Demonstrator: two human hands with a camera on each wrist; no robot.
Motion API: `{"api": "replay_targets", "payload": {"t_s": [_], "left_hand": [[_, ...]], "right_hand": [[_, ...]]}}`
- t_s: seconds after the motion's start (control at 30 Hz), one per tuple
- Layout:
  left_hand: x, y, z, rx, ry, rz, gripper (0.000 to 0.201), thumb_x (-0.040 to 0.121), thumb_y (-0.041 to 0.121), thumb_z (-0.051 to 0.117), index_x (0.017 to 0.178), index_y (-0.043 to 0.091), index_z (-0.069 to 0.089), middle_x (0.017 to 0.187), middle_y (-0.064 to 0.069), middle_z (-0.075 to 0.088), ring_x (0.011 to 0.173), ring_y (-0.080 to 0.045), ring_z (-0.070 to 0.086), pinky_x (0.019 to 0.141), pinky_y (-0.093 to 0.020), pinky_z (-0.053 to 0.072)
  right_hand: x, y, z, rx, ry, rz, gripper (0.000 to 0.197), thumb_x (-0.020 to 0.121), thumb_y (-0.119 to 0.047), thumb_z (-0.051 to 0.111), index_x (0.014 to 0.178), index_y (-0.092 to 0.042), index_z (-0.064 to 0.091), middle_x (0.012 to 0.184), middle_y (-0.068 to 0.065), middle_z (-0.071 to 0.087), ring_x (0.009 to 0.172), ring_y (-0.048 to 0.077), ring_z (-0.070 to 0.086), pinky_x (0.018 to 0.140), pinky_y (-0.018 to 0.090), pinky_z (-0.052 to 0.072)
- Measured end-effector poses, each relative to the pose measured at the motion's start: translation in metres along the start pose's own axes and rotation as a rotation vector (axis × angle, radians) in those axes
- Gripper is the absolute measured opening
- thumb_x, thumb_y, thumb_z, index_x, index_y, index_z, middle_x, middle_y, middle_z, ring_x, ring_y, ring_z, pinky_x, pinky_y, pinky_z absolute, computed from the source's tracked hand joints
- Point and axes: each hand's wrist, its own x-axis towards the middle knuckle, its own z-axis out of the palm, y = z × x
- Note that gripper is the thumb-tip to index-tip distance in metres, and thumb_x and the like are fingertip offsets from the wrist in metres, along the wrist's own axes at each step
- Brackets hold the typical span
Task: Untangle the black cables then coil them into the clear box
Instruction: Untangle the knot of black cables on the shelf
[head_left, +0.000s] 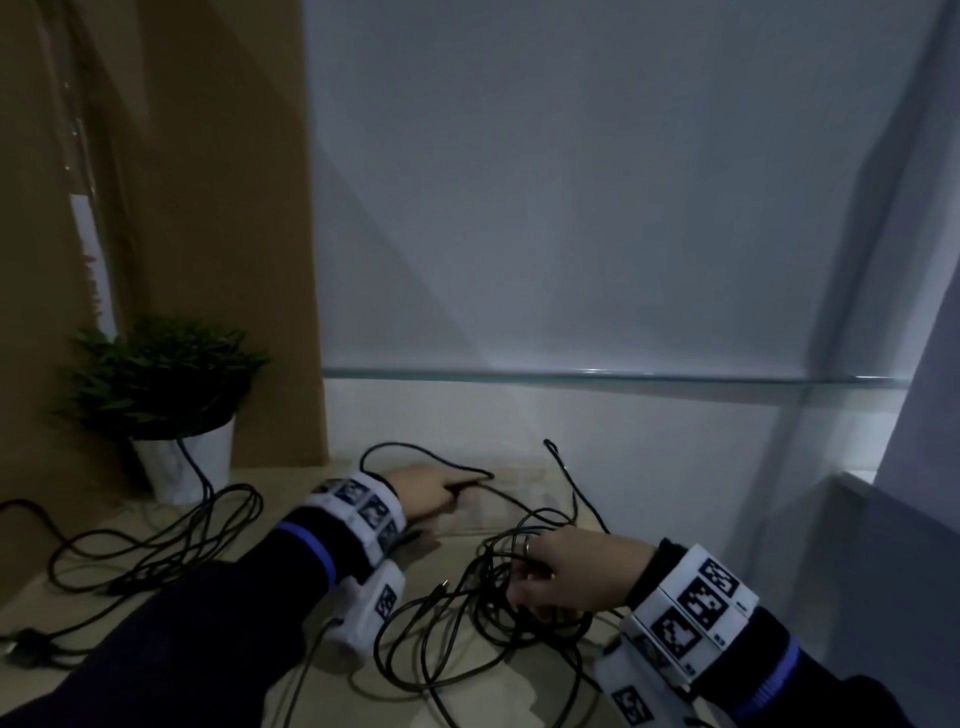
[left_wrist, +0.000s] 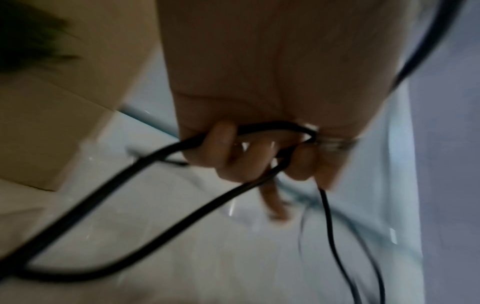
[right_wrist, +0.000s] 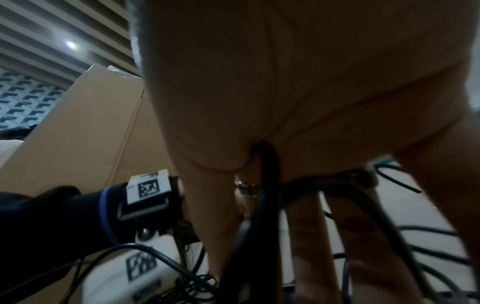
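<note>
Dark sleeves fill the near edge of the head view, both arms reaching out over a pale table (head_left: 291, 691). On the near right sits a knot of black cables (head_left: 467, 618), several strands looped through each other. A looser spread of cable (head_left: 156, 545) trails off to the left, one strand running up past a potted plant (head_left: 161, 379) at the far left.

Her right hand (head_left: 566, 577) is sunk into the knot, fingers (right_wrist: 303, 236) pushed down between the strands with cable crossing them; thumb and index appear to pinch a strand. The left hand (head_left: 423, 493) reaches farther out, fingers (left_wrist: 223, 148) curled around a bent loop of cable (left_wrist: 182, 197) and lowering it at the near edge of the clear box (head_left: 511, 512), which lies low and flat on the table just beyond the knot. Nothing I can see is coiled inside it yet.

By my reading, 1 cable is being fed toward the box while the rest stays tangled. These leads look light, limp and slightly springy, so a coil will likely try to open again unless pressed down. Smooth jackets should slide through the fingers readily. Best hold is probably near a plug end, drawing that through the knot, not hauling on a middle loop, which would tighten it.
</note>
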Motion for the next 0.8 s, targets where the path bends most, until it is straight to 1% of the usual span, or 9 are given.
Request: {"api": "replay_targets", "payload": {"t_s": [0.07, 0.13, 0.23, 0.3, 0.33, 0.43, 0.6, 0.73, 0.8], "left_hand": [[-0.023, -0.001, -0.028, -0.179, 0.136, 0.059, 0.028, 0.077, 0.039, 0.059, 0.076, 0.012, 0.067, 0.054, 0.007, 0.052, 0.053, -0.012, 0.048, 0.058, -0.026, 0.039], [-0.045, -0.006, -0.058, -0.244, 0.305, 0.046, 0.03, 0.082, 0.021, 0.067, 0.058, 0.02, 0.049, 0.051, 0.007, 0.045, 0.048, -0.008, 0.04, 0.05, -0.022, 0.033], [-0.069, -0.023, -0.092, -0.429, 0.496, 0.035, 0.028, 0.084, 0.01, 0.065, 0.064, 0.018, 0.046, 0.062, -0.001, 0.042, 0.058, -0.018, 0.037, 0.054, -0.025, 0.027], [-0.087, -0.031, -0.103, -0.65, 0.619, 0.051, 0.01, 0.085, 0.022, 0.066, 0.079, 0.017, 0.059, 0.064, -0.001, 0.049, 0.058, -0.018, 0.041, 0.052, -0.025, 0.03], [-0.094, -0.032, -0.108, -0.767, 0.689, 0.068, 0.021, 0.085, 0.031, 0.065, 0.095, 0.013, 0.065, 0.069, -0.003, 0.058, 0.061, -0.021, 0.048, 0.054, -0.027, 0.037], [-0.108, -0.042, -0.12, -0.865, 0.848, -0.003, 0.05, 0.091, 0.045, 0.052, 0.125, 0.008, 0.055, 0.112, -0.021, 0.062, 0.112, -0.045, 0.049, 0.09, -0.047, 0.043], [-0.117, -0.061, -0.118, -0.696, 0.774, -0.121, 0.032, 0.092, 0.041, 0.05, 0.113, 0.021, 0.061, 0.115, -0.01, 0.058, 0.119, -0.029, 0.048, 0.088, -0.035, 0.035], [-0.113, -0.064, -0.111, -0.753, 0.786, -0.176, 0.046, 0.093, 0.042, 0.049, 0.129, 0.015, 0.054, 0.13, -0.019, 0.053, 0.121, -0.036, 0.046, 0.092, -0.042, 0.04], [-0.111, -0.069, -0.112, -0.776, 0.808, -0.198, 0.048, 0.093, 0.042, 0.049, 0.13, 0.012, 0.052, 0.13, -0.02, 0.053, 0.12, -0.036, 0.047, 0.09, -0.04, 0.04]], "right_hand": [[-0.001, 0.002, 0.0, 0.009, -0.01, -0.003, 0.029, 0.094, -0.042, 0.047, 0.101, -0.017, 0.058, 0.106, 0.009, 0.065, 0.086, 0.018, 0.055, 0.078, 0.03, 0.044], [-0.002, 0.002, 0.0, 0.028, -0.017, -0.002, 0.027, 0.094, -0.041, 0.047, 0.102, -0.017, 0.059, 0.107, 0.008, 0.065, 0.082, 0.013, 0.052, 0.073, 0.026, 0.044], [-0.002, 0.001, -0.002, 0.028, 0.006, -0.006, 0.028, 0.096, -0.038, 0.046, 0.104, -0.014, 0.058, 0.094, 0.004, 0.066, 0.069, 0.005, 0.053, 0.054, 0.015, 0.04], [-0.002, 0.001, -0.002, 0.052, -0.008, 0.009, 0.021, 0.096, -0.036, 0.046, 0.099, -0.017, 0.055, 0.076, -0.007, 0.059, 0.05, -0.006, 0.052, 0.042, 0.01, 0.04], [-0.001, 0.001, -0.002, 0.067, -0.014, 0.012, 0.019, 0.096, -0.036, 0.047, 0.096, -0.018, 0.053, 0.072, -0.01, 0.056, 0.045, -0.008, 0.051, 0.042, 0.009, 0.04], [0.002, 0.007, -0.005, 0.115, 0.046, 0.014, 0.022, 0.092, -0.041, 0.052, 0.1, -0.021, 0.056, 0.081, -0.009, 0.057, 0.062, -0.004, 0.052, 0.053, 0.007, 0.039], [0.006, 0.019, -0.034, 0.534, 0.295, 0.031, 0.06, 0.084, -0.04, 0.063, 0.135, -0.027, 0.034, 0.122, 0.003, 0.042, 0.094, 0.015, 0.057, 0.065, 0.024, 0.054], [0.04, 0.024, -0.031, -0.099, 0.118, 0.073, 0.061, 0.086, -0.044, 0.06, 0.141, -0.032, 0.035, 0.136, 0.012, 0.033, 0.125, 0.028, 0.043, 0.105, 0.035, 0.037], [0.054, 0.02, -0.027, -0.278, -0.032, 0.074, 0.047, 0.089, -0.039, 0.057, 0.133, -0.025, 0.049, 0.133, 0.013, 0.038, 0.125, 0.028, 0.041, 0.106, 0.033, 0.034]]}}
